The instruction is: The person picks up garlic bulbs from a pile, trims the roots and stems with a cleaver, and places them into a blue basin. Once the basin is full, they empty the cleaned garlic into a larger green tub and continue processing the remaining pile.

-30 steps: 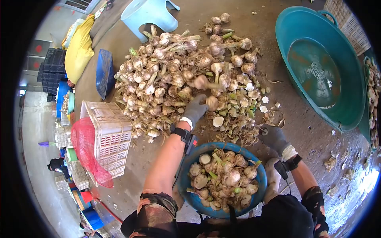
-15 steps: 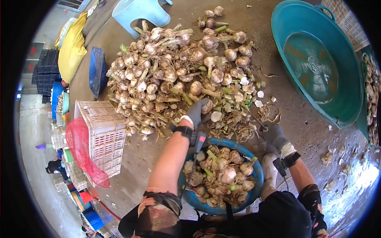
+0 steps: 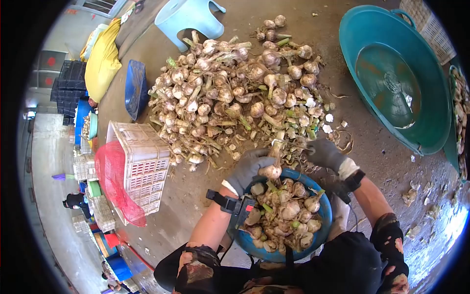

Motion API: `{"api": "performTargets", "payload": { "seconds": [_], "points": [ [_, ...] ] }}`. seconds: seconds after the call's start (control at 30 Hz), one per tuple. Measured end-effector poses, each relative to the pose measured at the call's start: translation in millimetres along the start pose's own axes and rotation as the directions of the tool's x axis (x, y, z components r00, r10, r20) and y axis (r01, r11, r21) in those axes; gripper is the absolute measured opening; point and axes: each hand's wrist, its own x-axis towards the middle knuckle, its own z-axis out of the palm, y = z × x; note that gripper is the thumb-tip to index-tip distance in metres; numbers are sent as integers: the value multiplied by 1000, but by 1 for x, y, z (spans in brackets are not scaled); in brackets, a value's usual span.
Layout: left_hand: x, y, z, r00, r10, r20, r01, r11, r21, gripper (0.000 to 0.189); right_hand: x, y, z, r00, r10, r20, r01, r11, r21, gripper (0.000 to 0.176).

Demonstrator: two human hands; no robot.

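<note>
My left hand [image 3: 250,170], in a grey glove, is closed around a garlic bulb [image 3: 270,171] just above the near-left rim of the blue basin [image 3: 329,215]. The bulb's stalk points up and away from me, toward the heap. My right hand [image 3: 325,155], also gloved, is closed to the right of the stalk on a thin-bladed knife; the blade barely shows here. Trimmed garlic bulbs [image 3: 289,210] fill the basin between my legs. Ahead lies a big heap of garlic with stalks [image 3: 210,93], with cut scraps along its near right side.
A large green tub [image 3: 357,73] stands at the right. To the left are a white plastic crate [image 3: 147,166] with red netting [image 3: 117,181] and a blue scoop-like container [image 3: 135,90]. A light blue stool [image 3: 188,19] stands behind the heap.
My left hand has drawn back from the heap to the basin's rim with a garlic bulb in it. My right hand has moved slightly up and left, closer to the stalk. The view has shifted.
</note>
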Motion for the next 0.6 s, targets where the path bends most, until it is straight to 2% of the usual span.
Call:
{"api": "performTargets", "payload": {
  "seconds": [0.03,0.07,0.1,0.13,0.17,0.2,0.23,0.27,0.3,0.33,0.37,0.4,0.43,0.47,0.5,0.53,0.57,0.6],
  "points": [
    [-2,-3,0,999,-33,30,40,960,-278,30,0,24,6,985,161,63,-155,984,-92,23],
    [-3,-16,1,973,226,-56,-229,971,-74,26,-8,43,11,974,227,-23,-228,972,-57,23],
    [-2,-18,6,974,217,-56,-221,972,-79,26,-17,49,13,951,293,-101,-296,955,-18,23],
    [-1,-20,13,973,141,-181,-203,895,-396,20,-21,50,17,950,300,-85,-302,953,-17,23],
    [0,-23,19,961,23,-275,-208,714,-668,19,-30,39,12,949,284,-140,-281,959,40,23],
    [15,-43,14,971,69,-229,-211,697,-685,25,-34,30,9,942,266,-205,-252,963,92,24],
    [27,-61,9,972,67,-227,-209,693,-690,25,-33,20,10,956,156,-248,-151,988,39,21],
    [36,-74,6,995,95,-8,-43,379,-924,27,-32,9,12,957,44,-287,-50,999,-16,18],
    [39,-60,8,962,199,187,185,27,-982,30,-31,-2,11,942,-93,-323,78,995,-61,16],
    [44,-48,24,958,-281,-59,-21,136,-990,40,-30,-13,9,906,-230,-354,204,973,-109,13],
    [45,-55,30,958,-282,-57,-18,137,-990,40,-30,-24,7,907,-227,-355,202,974,-107,13],
    [43,-68,34,978,-125,-165,-99,414,-905,44,-30,-33,5,851,-333,-407,313,943,-117,13],
    [43,-80,35,974,58,-221,-206,642,-739,49,-31,-41,3,779,-430,-456,418,898,-134,14],
    [46,-82,32,978,148,-145,-160,984,-74,65,-31,-45,1,765,-458,-452,453,882,-127,18],
    [51,-91,29,979,147,-144,-159,984,-74,65,-31,-45,1,766,-457,-452,452,883,-126,18],
    [57,-100,28,984,137,-115,-117,980,159,64,-29,-45,2,797,-422,-433,416,902,-114,19],
    [64,-109,28,989,120,-90,-77,920,385,62,-27,-43,6,825,-386,-412,378,920,-104,20],
    [66,-119,27,989,119,-90,-76,921,382,62,-27,-43,6,827,-385,-410,377,920,-104,20]
  ]
}}
